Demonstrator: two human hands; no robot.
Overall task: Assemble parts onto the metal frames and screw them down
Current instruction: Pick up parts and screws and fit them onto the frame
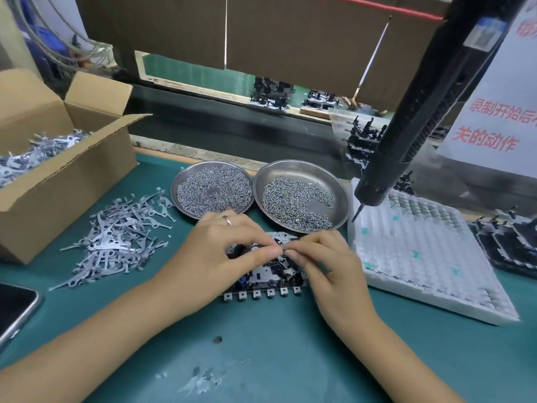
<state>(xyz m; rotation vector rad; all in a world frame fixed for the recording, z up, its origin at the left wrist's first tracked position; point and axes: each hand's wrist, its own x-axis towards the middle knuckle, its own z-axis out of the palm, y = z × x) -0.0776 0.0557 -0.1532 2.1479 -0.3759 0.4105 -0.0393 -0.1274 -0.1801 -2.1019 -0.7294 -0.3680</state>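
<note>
A metal frame (263, 283) with black fittings and a row of small tabs lies on the green mat in front of me, mostly covered by my hands. My left hand (220, 251) rests over its left part, thumb and fingers pinching a small metal part. My right hand (325, 263) meets it from the right, fingertips pinching the same small part (286, 249) above the frame. Two steel dishes of screws (212, 189) (299, 199) stand just behind. A black electric screwdriver (406, 126) hangs at the right, tip pointing down.
A heap of flat grey metal levers (116, 237) lies at the left beside an open cardboard box (52, 170) holding more. A white tray (421, 257) sits on the right, with finished assemblies (511, 242) beyond it. A phone (14, 309) lies at the left edge.
</note>
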